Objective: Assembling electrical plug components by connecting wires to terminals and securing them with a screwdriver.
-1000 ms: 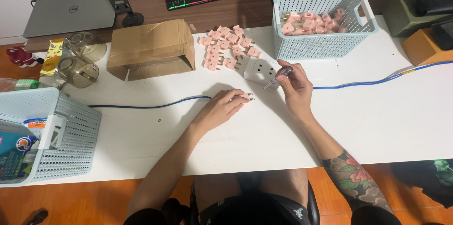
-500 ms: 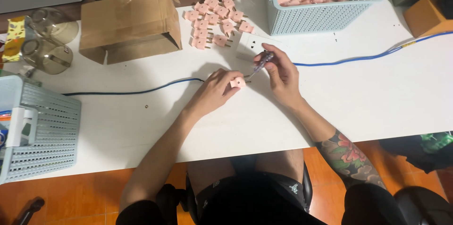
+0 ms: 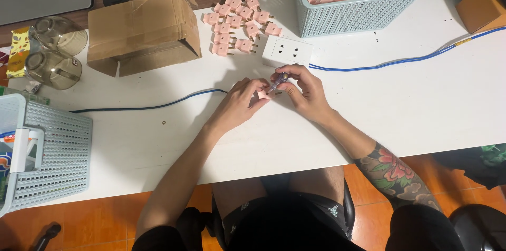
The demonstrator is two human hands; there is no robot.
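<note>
Pink plug adapter [image 3: 262, 94] pinched in left hand [image 3: 240, 102] fingertips, low over white surface [image 3: 421, 103]; right hand [image 3: 305, 90] grip closed on small screwdriver [image 3: 279, 80], tip at adapter. Versus half second ago — hands same spot, same hold. White socket block [image 3: 288, 51] just beyond hands; blue cable [image 3: 400, 61] right; open room toward near edge.

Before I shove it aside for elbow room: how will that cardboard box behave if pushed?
The cardboard box looks light: its open flaps seem to hold nothing, so it should slide easily on the smooth table. Its dented walls suggest it may crumple rather than stay rigid.
</note>
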